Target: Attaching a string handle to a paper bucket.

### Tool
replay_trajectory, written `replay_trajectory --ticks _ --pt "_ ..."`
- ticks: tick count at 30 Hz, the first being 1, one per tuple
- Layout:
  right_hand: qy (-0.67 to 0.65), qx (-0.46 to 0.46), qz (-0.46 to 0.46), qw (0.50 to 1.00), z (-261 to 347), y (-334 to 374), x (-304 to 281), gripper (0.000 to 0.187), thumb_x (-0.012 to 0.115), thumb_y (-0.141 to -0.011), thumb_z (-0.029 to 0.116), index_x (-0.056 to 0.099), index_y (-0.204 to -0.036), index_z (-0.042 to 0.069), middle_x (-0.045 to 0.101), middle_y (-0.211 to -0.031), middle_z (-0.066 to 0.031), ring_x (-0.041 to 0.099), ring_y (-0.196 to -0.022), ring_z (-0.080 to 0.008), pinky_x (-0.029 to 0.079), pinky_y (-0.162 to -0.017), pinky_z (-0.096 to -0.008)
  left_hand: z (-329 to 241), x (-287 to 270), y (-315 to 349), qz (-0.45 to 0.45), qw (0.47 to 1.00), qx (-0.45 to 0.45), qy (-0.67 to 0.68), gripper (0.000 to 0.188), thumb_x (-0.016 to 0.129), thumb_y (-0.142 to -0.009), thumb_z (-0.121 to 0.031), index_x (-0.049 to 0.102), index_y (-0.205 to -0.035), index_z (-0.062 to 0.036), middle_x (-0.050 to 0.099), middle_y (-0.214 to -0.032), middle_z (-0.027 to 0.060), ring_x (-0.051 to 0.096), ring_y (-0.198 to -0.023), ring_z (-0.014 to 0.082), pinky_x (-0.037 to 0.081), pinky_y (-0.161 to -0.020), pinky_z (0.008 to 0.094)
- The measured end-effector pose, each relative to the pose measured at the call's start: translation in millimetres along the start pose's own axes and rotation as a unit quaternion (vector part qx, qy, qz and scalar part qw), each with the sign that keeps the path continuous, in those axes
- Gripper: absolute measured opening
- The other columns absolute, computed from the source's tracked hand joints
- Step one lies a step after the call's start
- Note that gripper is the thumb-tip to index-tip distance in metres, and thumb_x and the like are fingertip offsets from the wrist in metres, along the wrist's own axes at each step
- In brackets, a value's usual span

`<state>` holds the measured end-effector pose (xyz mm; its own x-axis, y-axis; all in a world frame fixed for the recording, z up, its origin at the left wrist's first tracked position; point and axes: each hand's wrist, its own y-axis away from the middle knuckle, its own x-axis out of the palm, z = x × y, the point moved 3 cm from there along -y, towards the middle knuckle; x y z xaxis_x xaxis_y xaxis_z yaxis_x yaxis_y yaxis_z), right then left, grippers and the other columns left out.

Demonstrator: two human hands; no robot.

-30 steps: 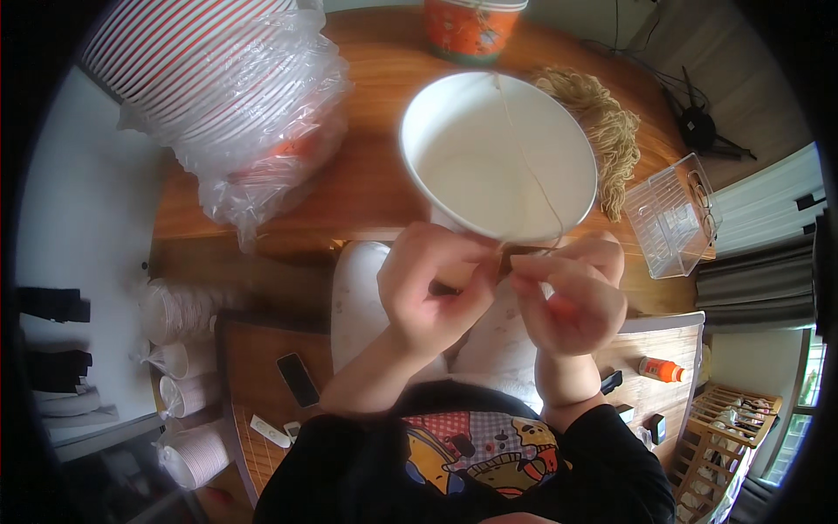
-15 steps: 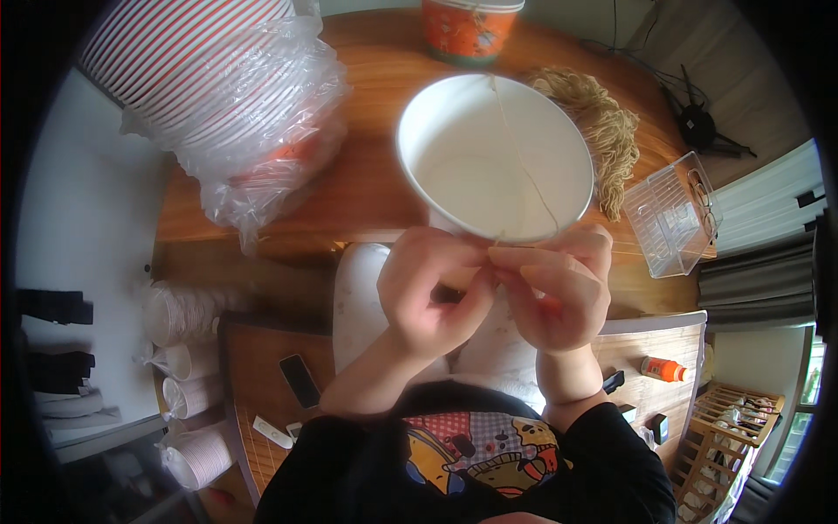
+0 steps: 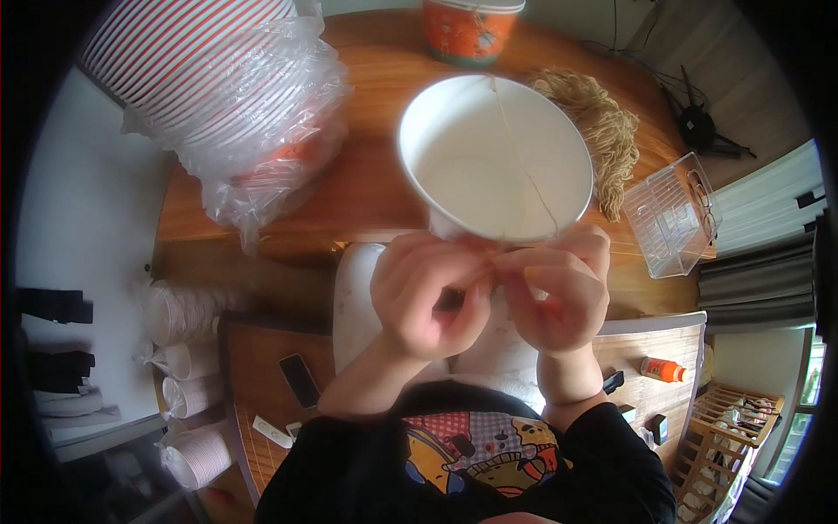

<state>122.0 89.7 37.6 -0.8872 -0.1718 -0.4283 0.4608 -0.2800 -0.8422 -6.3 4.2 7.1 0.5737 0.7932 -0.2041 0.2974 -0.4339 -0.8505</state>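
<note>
A large white-lined paper bucket (image 3: 441, 144) rests at the near side of the wooden table, its mouth tilted toward me. A thin beige string (image 3: 523, 162) runs from its far rim down across the mouth to my hands. At the near rim, my left hand (image 3: 423, 293) pinches with thumb and fingers curled together. My right hand (image 3: 563, 293) is closed the same way, its fingertips meeting the left ones on the string. The fingers hide the exact spot where the string is held. A bundle of beige string (image 3: 602, 122) lies right of the bucket.
Nested paper buckets (image 3: 196, 83) in clear plastic fill the far left. An orange bucket (image 3: 471, 33) stands behind. A clear box (image 3: 668, 214) with glasses sits at the right edge. Lower surfaces hold a phone (image 3: 300, 381) and an orange bottle (image 3: 663, 369).
My left hand has shifted slightly left and its fingers have curled further. The right fingers have drawn in a little. The bucket has barely moved.
</note>
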Motion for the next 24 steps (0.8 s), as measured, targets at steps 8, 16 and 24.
replay_trajectory --ticks 8,16,24 --pt "0.028 0.082 0.018 0.996 5.5 -2.1 -1.4 0.023 0.080 -0.065 0.005 0.065 -0.081 0.014 0.072 -0.092 0.0067 0.056 -0.082 -0.0122 0.036 -0.076 -0.0282 -2.4 -1.0 1.8 -0.035 0.992 0.051 -0.111 0.027 0.073 -0.067 -0.003 0.072 -0.094 -0.0064 0.070 -0.084 0.0028 0.063 -0.073 0.0202 0.051 -0.065 0.0279" --pt "0.038 0.080 0.010 0.996 5.9 -2.4 -2.8 0.023 0.081 -0.064 0.005 0.064 -0.078 0.014 0.072 -0.093 0.0063 0.055 -0.079 -0.0131 0.036 -0.075 -0.0281 -0.6 1.1 2.8 -0.033 0.993 0.050 -0.098 0.025 0.075 -0.064 -0.001 0.072 -0.089 -0.0057 0.070 -0.082 0.0032 0.063 -0.074 0.0209 0.051 -0.064 0.0281" --pt "0.030 0.038 -0.020 0.999 -0.5 4.1 -0.8 0.024 0.082 -0.063 0.006 0.062 -0.075 0.014 0.072 -0.093 0.0056 0.056 -0.079 -0.0131 0.036 -0.073 -0.0286 1.1 3.8 2.1 -0.024 0.999 -0.027 -0.012 0.022 0.072 -0.065 0.001 0.070 -0.086 -0.0053 0.069 -0.078 0.0038 0.061 -0.072 0.0232 0.050 -0.065 0.0306"
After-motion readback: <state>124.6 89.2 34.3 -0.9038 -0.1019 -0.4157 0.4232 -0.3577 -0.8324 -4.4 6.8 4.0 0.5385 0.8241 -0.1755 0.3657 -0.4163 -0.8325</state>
